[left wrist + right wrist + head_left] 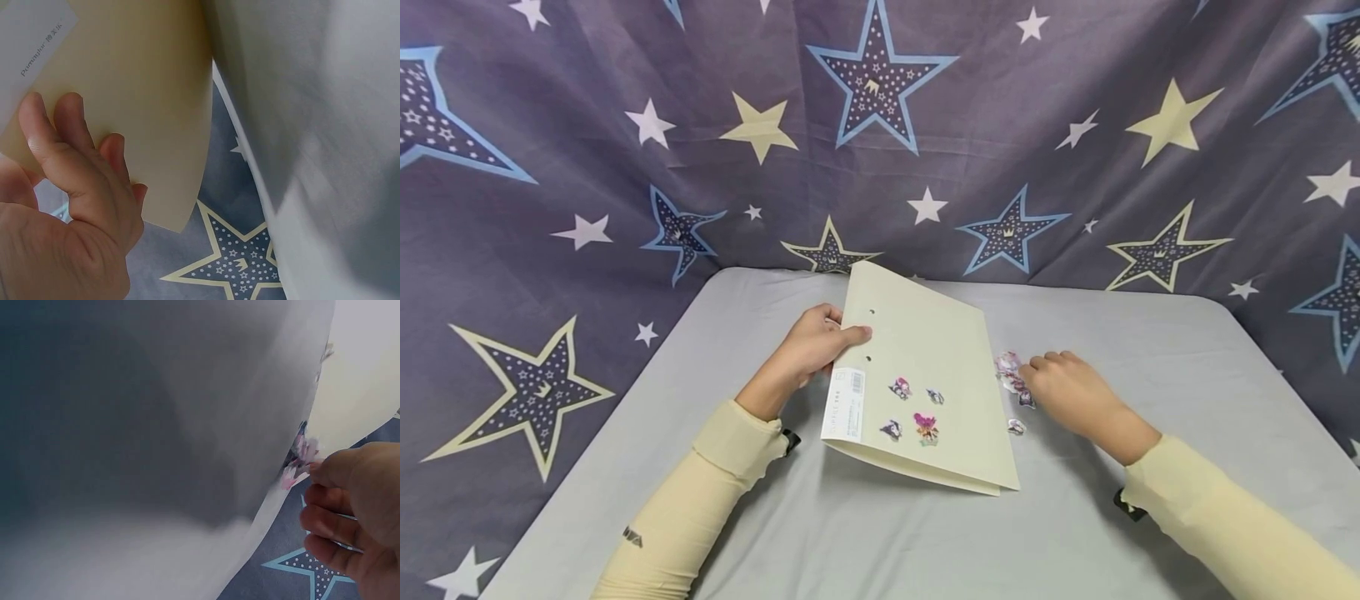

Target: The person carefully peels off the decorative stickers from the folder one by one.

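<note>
A cream file folder (925, 350) stands tilted over the bed-like grey surface, its lower edges slightly apart. My left hand (816, 342) grips its left edge, thumb on the front cover; behind, the fingers (72, 119) lie against the back, beside a white label (37, 44). Several small character stickers, among them a pink-and-orange one (927, 427), are on the front cover's lower part. Right of the folder, my right hand (1067, 392) has its fingers curled and pinches a pink sticker (303, 456) at the thumb tip. More stickers (1009, 367) lie beside those fingertips.
A single small sticker (1016, 427) lies near the folder's right edge. The grey cloth-covered surface (1120, 533) spreads under everything. Behind and at the sides hangs a dark curtain (760, 75) printed with stars.
</note>
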`<action>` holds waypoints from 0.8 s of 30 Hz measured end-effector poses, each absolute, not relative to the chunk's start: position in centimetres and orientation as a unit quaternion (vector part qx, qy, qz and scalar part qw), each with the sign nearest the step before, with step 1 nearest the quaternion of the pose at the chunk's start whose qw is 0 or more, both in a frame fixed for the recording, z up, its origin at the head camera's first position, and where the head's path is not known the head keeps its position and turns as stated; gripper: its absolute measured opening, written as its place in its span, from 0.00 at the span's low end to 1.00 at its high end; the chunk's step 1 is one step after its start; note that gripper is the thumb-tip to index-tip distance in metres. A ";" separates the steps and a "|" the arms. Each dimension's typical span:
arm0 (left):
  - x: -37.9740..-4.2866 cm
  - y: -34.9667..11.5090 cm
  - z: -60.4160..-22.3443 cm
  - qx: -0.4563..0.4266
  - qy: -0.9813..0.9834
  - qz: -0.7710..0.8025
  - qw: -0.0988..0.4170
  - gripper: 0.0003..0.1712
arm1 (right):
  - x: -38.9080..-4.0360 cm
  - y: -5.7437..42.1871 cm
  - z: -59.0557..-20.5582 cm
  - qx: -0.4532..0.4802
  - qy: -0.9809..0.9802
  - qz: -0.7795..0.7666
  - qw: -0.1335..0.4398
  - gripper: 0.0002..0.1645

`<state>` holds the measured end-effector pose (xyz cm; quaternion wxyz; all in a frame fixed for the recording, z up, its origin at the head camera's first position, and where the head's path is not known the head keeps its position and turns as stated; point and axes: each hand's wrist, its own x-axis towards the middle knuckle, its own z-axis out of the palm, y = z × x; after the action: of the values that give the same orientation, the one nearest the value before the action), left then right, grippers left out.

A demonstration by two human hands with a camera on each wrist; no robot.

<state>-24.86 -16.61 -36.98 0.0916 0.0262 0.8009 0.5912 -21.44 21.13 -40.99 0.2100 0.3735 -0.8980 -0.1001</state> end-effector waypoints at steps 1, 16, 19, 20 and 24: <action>-24.9 -16.6 -37.0 0.027 0.801 0.590 0.092 0.25 | -21.3 21.1 -41.0 0.373 -0.900 -0.097 0.207 0.06; -24.7 -16.6 -36.8 0.025 0.809 0.582 0.084 0.23 | -21.1 19.7 -40.3 0.371 -0.893 -0.042 0.251 0.07; -24.7 -16.5 -36.8 0.025 0.809 0.581 0.083 0.23 | -21.1 19.0 -40.2 0.380 -0.887 -0.030 0.261 0.07; -24.7 -16.6 -36.8 0.025 0.809 0.582 0.083 0.23 | -21.1 18.7 -40.2 0.382 -0.886 -0.026 0.262 0.07; -24.8 -16.6 -36.8 0.025 0.809 0.581 0.085 0.24 | -21.0 17.8 -40.0 0.385 -0.884 -0.011 0.265 0.05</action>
<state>-24.76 -16.58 -36.81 0.0848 0.0246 0.8090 0.5811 -20.99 17.75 -40.00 0.2648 0.3847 -0.8842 -0.0113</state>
